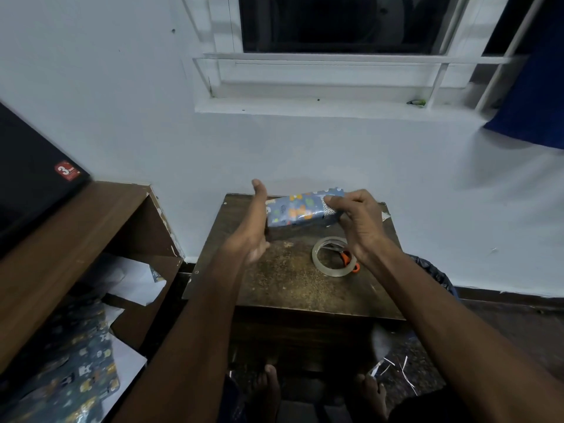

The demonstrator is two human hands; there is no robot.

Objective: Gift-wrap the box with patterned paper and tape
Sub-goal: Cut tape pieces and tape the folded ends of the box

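The left hand point(254, 227) is flat, its fingers straight and together, and it presses against the left end of the box point(300, 213). The right hand point(355, 219) curls its fingers around the right end of the box and grips it there. The box is covered in blue patterned paper and sits at the far side of the table point(274, 279). Nearer than the box lies a tape roll point(334, 256), over orange-handled scissors point(348, 257). Left of the box, on a shelf point(76, 227), more paper point(82, 370) lies.
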